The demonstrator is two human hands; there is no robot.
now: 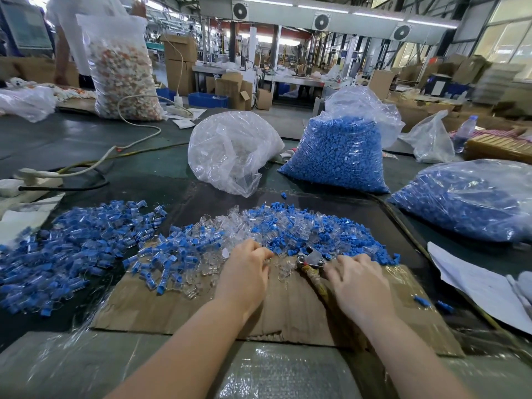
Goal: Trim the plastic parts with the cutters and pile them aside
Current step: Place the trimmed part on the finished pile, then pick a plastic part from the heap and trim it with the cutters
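I see both hands low over a sheet of cardboard [184, 306] on the dark counter [86, 139]. My left hand [244, 276] curls its fingers into the clear plastic parts [201, 266] at the pile's near edge; I cannot tell whether it pinches one. My right hand [358, 283] lies palm down with fingers spread and loosely bent, just beside the cutters [311, 259], whose metal head points away and whose wrapped handle runs under that hand. A mixed heap of blue and clear parts [302, 228] sits just beyond the hands, and a second spread of blue parts [72, 243] lies to the left. Farther back stand a bag of clear parts [230, 151] and 2 bags of blue pieces [339, 154].
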